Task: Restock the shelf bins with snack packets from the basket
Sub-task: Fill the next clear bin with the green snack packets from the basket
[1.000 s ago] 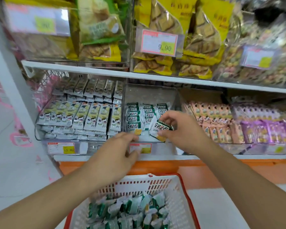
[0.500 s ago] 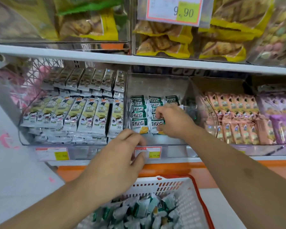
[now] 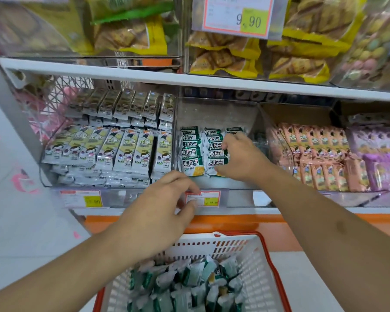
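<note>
Two bare hands work at the lower shelf. Right hand [image 3: 240,157] sits inside the clear plastic middle bin [image 3: 216,113], its grip curled on a green-and-white snack packet [image 3: 216,164] at the front of the second column; thumb below, fingers over the top edge. Packets fill only the bin's left portion, with open floor right of the hand and behind the rows. Left hand [image 3: 167,206] rests at the bin's front lip, fingers loosely bent, fingertips touching the red-bordered price tag [image 3: 208,199], holding nothing. White slotted plastic basket with red rim [image 3: 263,266] stands below the shelf edge, holding a loose heap of matching green packets [image 3: 189,287].
</note>
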`<state>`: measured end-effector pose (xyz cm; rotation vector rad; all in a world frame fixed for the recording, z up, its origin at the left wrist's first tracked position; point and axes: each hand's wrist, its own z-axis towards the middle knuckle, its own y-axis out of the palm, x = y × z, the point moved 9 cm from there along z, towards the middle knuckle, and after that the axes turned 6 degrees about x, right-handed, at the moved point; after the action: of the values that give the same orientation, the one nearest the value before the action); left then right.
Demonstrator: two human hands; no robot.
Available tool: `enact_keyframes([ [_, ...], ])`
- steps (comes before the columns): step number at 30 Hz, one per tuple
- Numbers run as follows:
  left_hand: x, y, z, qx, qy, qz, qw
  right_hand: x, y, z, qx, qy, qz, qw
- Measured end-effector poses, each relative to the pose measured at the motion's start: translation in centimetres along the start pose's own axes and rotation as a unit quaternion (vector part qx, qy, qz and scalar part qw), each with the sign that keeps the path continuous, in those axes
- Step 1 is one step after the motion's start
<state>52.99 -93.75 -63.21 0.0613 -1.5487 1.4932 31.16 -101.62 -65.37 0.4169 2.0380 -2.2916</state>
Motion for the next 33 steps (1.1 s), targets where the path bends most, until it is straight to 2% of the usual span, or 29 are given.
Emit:
enact_keyframes([
  [4,-0.1,-1.0,-1.3,-0.01,-0.025,-0.009,1.0,-1.3,-3.6,-2.4,0.045,-0.015,0.06,0.997],
  [7,-0.8,-1.2,-2.7,-0.04,-0.047,0.003,0.998,-3.3,-6.1,-6.3,0.106,-0.037,0.157,0.981],
  [9,-2.4,-0.5,-4.0,-0.087,-0.064,0.037,0.993,-5.2,-5.7,-9.6,0.092,-0.063,0.233,0.966],
  [12,-6.7,1.2,-6.6,-0.187,-0.105,0.164,0.963,-8.6,0.4,-14.5,-0.057,-0.108,0.239,0.963],
  [14,-9.4,2.0,-8.6,-0.257,-0.136,0.242,0.926,-9.5,7.6,-17.6,-0.197,-0.134,0.105,0.966],
  [15,-10.6,2.4,-9.5,-0.287,-0.157,0.26,0.908,-9.3,11.4,-19.1,-0.259,-0.143,0.028,0.955],
  [17,-12.7,3.5,-11.4,-0.337,-0.2,0.266,0.881,-8.5,18.1,-21.6,-0.354,-0.134,-0.046,0.925],
  [20,-15.5,5.8,-13.5,-0.386,-0.228,0.252,0.858,-7.3,25.3,-24.2,-0.431,-0.062,-0.03,0.9],
  [25,-17.2,7.6,-14.3,-0.381,-0.233,0.26,0.856,-7.4,31.5,-23.5,-0.367,0.049,0.09,0.925],
  [28,-17.2,7.9,-14.0,-0.371,-0.241,0.25,0.861,-8.7,33.7,-23.2,-0.362,0.087,0.156,0.915],
  [30,-17.4,8.1,-13.9,-0.372,-0.251,0.237,0.862,-9.4,34.2,-23.1,-0.353,0.113,0.185,0.91],
  [33,-16.4,8.0,-13.7,-0.387,-0.252,0.217,0.86,-9.0,33.2,-22.4,-0.284,0.162,0.193,0.925],
])
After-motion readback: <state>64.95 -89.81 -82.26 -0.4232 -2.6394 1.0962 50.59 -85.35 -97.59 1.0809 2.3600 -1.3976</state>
